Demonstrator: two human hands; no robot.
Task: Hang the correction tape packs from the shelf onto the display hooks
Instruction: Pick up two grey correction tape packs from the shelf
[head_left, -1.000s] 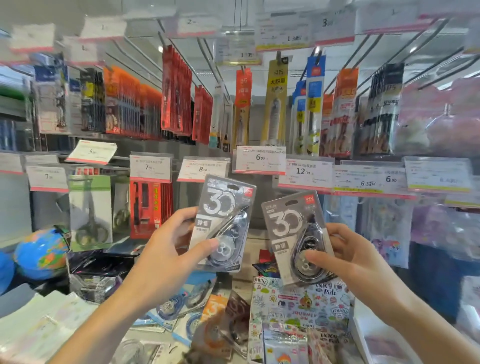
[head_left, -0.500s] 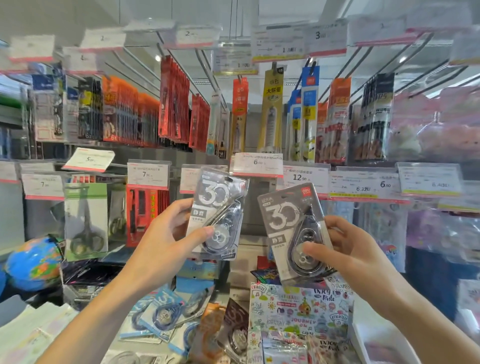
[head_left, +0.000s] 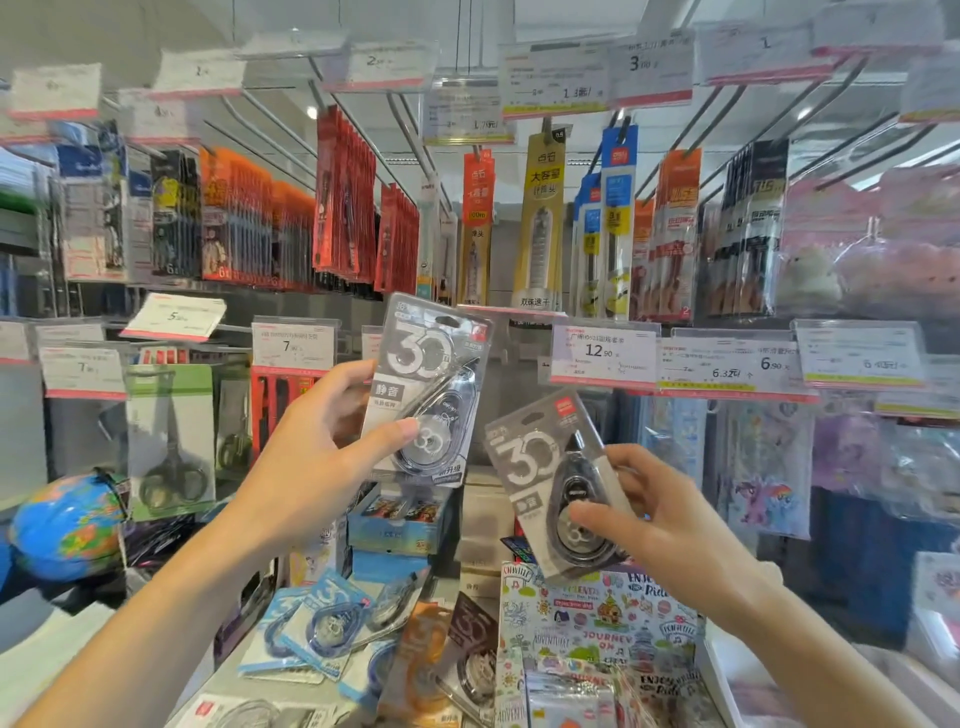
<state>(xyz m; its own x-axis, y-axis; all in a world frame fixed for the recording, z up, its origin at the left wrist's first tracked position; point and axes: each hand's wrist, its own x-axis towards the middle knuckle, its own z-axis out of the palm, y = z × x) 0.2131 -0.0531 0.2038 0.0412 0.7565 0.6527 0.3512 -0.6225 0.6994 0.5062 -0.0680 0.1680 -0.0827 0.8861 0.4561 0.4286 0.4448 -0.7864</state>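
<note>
From the head camera, two grey correction tape packs are held up in front of the display wall, one in each hand. Taking the 12.90 price tag (head_left: 602, 353) as the landmark, the left pack (head_left: 428, 387) sits just to its left at about the same height, and the right pack (head_left: 558, 486) hangs below it, slightly left.

The relation that matters is between the hang hole at the top of the left pack and the hook it must slide onto. The left pack stands nearly upright, long axis leaning a little to the right at the top, with its upper edge level with the row of price tags. The hook tip itself is hidden behind the pack and tags, so I cannot tell whether the hole is lined up. The left pack looks nearer to that tag row than the right one, so it is likely the first to go on.

The left hand (head_left: 322, 441) pinches its pack along the left edge, thumb pressed on the front over the blister, the other fingers curled behind. The right hand (head_left: 660, 525) grips its pack from the right, thumb across the lower front of the blister and fingers wrapped at the back; this pack tilts with its top leaning left.

More correction tape packs (head_left: 332, 623), blue ones, lie loose on the shelf (head_left: 249, 696), well below and left of the tag.
</note>
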